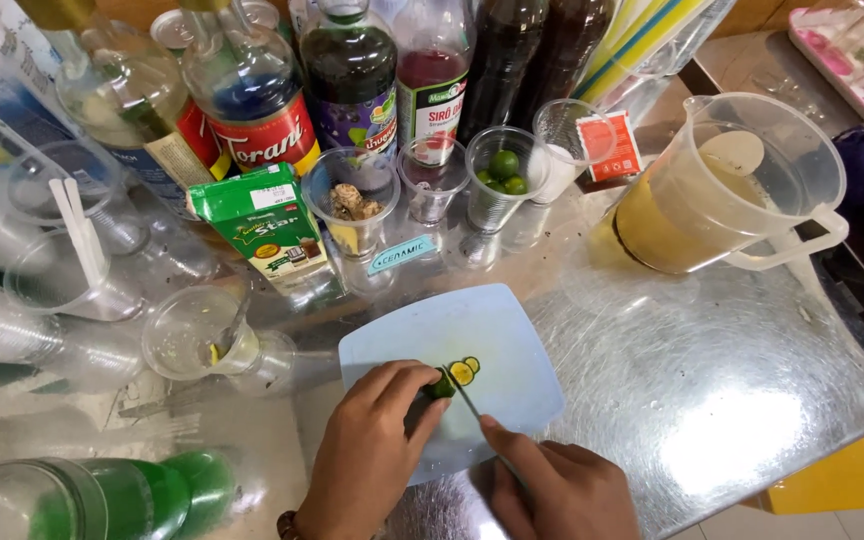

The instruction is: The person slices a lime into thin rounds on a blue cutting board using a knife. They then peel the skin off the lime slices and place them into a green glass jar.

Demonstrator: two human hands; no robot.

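A small green citrus fruit lies on a pale blue cutting board and my left hand pinches it in place with the fingertips. Two cut slices lie just to its right on the board. My right hand holds a knife, its thin blade pressed against the fruit's cut end. Both hands rest at the board's near edge.
A plastic pitcher of yellow liquid stands at the right. Syrup bottles, a green carton and clear cups with whole limes and ginger line the back. Stacked plastic cups fill the left. The metal counter drops off at the right.
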